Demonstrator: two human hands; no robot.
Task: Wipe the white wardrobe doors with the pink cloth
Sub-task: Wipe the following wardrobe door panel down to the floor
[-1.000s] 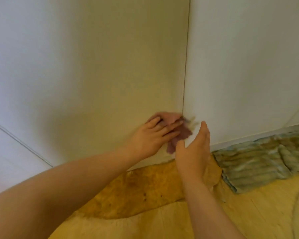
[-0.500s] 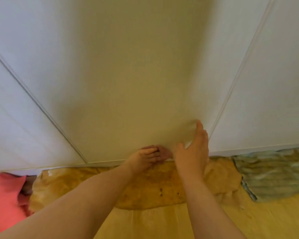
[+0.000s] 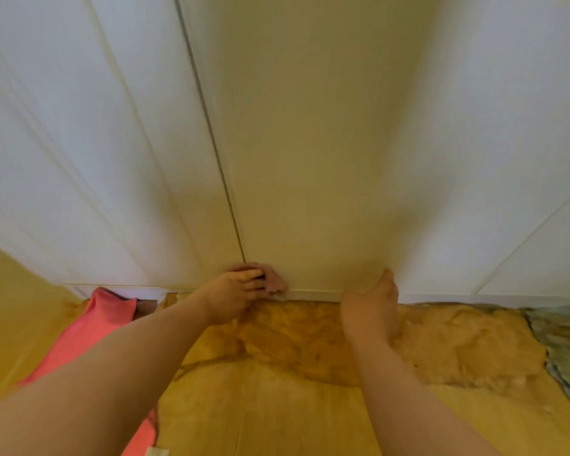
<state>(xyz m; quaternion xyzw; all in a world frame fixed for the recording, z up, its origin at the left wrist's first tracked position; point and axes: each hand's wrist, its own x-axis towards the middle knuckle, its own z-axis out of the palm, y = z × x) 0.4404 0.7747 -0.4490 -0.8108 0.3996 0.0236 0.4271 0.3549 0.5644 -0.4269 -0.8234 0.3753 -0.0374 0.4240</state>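
The white wardrobe doors (image 3: 310, 143) fill the upper part of the head view, with a dark vertical seam between two panels. My left hand (image 3: 234, 291) presses the small pink cloth (image 3: 273, 279) against the bottom edge of a door, right at the foot of the seam; most of the cloth is hidden under my fingers. My right hand (image 3: 372, 307) is held edge-on near the door's bottom edge, to the right of the cloth, its fingers straight and holding nothing.
A yellow-brown fluffy rug (image 3: 392, 340) lies on the wooden floor (image 3: 277, 416) along the wardrobe base. A grey-green rug (image 3: 563, 337) lies at the right edge. A coral-pink fabric (image 3: 93, 330) lies on the floor at left, under my left forearm.
My left hand with the cloth has slid left along the door's bottom edge to the seam. The view has shifted right to left, and more of the coral fabric shows.
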